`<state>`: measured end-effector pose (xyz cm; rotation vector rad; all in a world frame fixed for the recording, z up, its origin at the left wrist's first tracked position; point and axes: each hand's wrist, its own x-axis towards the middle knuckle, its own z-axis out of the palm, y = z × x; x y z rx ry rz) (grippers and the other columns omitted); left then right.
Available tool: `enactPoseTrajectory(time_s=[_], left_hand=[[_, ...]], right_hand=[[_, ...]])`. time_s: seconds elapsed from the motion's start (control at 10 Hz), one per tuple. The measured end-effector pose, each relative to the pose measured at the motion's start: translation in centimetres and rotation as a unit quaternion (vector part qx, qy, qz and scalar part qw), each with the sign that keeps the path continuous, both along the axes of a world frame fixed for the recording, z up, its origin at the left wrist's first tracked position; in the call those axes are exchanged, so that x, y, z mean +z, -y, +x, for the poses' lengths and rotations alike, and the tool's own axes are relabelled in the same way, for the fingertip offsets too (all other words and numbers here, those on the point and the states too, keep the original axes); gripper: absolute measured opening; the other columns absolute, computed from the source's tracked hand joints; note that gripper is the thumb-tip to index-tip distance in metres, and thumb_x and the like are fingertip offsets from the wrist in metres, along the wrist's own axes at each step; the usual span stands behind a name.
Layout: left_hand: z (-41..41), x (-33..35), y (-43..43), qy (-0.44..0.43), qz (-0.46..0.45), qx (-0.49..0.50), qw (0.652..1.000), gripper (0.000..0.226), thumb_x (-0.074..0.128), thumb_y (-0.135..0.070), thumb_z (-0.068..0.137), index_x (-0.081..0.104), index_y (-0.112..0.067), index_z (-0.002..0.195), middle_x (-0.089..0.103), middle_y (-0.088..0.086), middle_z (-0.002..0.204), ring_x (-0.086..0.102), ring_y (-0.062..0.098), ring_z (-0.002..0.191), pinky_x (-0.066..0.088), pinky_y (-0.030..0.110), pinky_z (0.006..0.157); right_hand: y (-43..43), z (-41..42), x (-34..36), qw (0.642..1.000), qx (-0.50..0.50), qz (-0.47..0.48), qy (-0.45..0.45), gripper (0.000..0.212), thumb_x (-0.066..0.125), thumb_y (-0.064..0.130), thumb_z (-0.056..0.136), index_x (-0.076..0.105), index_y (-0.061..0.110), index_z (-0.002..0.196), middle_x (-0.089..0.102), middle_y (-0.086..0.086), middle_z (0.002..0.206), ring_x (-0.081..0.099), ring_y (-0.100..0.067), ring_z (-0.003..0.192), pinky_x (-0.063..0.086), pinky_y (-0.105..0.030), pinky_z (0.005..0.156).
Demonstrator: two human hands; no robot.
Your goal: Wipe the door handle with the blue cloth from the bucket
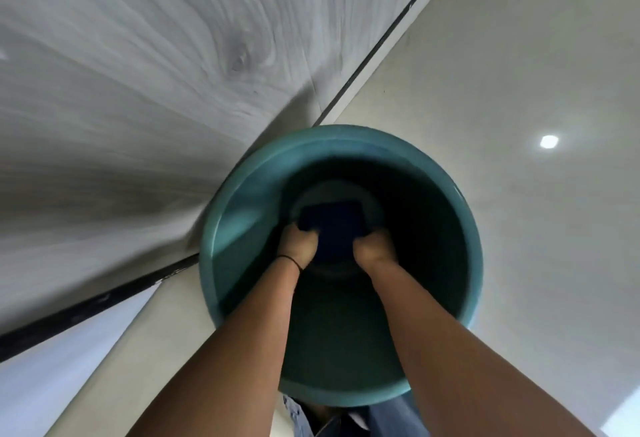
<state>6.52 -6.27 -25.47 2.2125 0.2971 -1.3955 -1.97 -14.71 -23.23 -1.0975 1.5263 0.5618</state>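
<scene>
The task is at its very start, I judge: the dark blue folded cloth (330, 225) lies at the bottom of the deep round teal plastic bucket (464, 215), not yet lifted out. The left hand (298, 244) & right hand (375, 249) are both deep inside, fingers curled closed on the cloth's near edge, one at each corner. The door handle is not in view, so the wiping itself is left. The cloth looks flat, approx. rectangular; wet or dry, cannot tell.

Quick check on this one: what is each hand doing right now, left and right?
Left hand: closed on the blue cloth, down in the bucket.
Right hand: closed on the same cloth's other side.
</scene>
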Motion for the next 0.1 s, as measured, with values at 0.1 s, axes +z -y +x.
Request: enactPoseTrajectory(time_s=[0.1], left_hand=[[-0.4, 3.71, -0.66, 0.011, -0.011, 0.002, 1.0, 0.04, 0.049, -0.012, 0.095, 0.047, -0.001, 0.134, 0.054, 0.016, 0.133, 0.052, 0.029, 0.121, 0.041, 0.029, 0.095]], right_hand=[[-0.21, -0.14, 2.86, 1.0, -0.013, -0.016, 0.021, 0.044, 0.041, -0.004, 0.092, 0.05, 0.004, 0.135, 0.053, -0.02, 0.137, 0.051, -0.034, 0.126, 0.042, -0.038, 0.107]])
